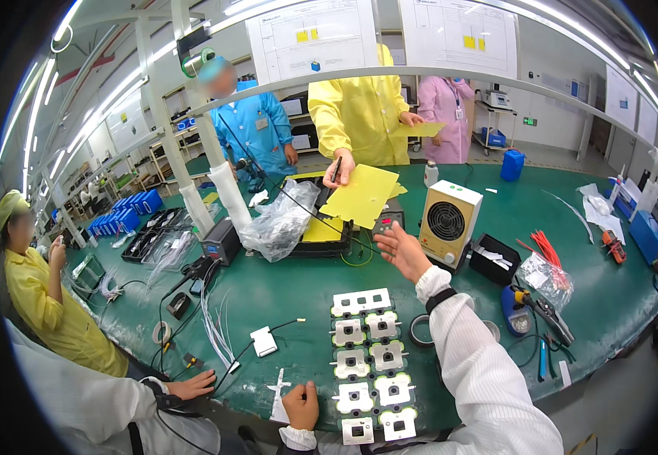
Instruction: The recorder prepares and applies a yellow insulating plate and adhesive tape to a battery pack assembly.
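- Two large white paper sheets (310, 34) with small yellow marks hang above the green table.
- A crumpled clear plastic bag (279, 220) lies left of centre.
- A small clear bag of red strips (545, 267) lies at the right.

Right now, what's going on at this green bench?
The person's right hand is raised open toward a yellow sheet that a co-worker in a yellow coat holds out across the green table. The left hand rests closed at the table's near edge, beside two rows of white square parts. Neither hand holds anything.
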The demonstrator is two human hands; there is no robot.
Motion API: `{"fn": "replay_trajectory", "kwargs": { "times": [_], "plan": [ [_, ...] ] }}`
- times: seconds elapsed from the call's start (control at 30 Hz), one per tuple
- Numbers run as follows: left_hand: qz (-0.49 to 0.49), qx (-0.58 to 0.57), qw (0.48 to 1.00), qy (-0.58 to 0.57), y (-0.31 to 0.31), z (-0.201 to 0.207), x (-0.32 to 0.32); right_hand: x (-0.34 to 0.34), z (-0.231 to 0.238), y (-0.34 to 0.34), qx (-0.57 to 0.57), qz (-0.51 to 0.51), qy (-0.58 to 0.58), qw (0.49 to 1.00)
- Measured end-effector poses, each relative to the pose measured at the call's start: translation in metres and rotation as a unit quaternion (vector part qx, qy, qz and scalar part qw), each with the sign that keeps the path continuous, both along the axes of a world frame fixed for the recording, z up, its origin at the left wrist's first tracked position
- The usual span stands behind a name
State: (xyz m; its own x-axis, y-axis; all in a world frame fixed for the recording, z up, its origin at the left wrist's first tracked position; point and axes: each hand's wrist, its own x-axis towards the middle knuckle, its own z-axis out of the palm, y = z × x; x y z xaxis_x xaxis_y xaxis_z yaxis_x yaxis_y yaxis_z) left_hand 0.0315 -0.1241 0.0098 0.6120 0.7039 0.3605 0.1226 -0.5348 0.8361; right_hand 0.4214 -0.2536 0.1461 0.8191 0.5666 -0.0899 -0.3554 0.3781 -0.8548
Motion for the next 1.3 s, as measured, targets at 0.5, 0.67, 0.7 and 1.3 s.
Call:
{"fn": "replay_trajectory", "kwargs": {
  "times": [0.5,0.67,0.7,1.3],
  "plan": [
    [0.001,0.023,1.000,0.017,-0.003,0.002,-0.002,0.004,0.013,0.018,0.015,-0.019,-0.107,0.994],
    [0.008,0.008,0.999,0.035,-0.005,0.008,-0.006,-0.044,0.036,-0.029,0.009,-0.006,-0.138,0.990],
    [0.008,0.010,0.999,0.032,-0.004,0.011,-0.005,-0.059,0.045,-0.040,-0.001,-0.010,-0.149,0.989],
    [-0.257,-0.119,0.956,-0.077,-0.042,0.102,-0.054,-0.289,0.024,-0.171,-0.170,0.155,-0.072,0.971]
  ]
}}
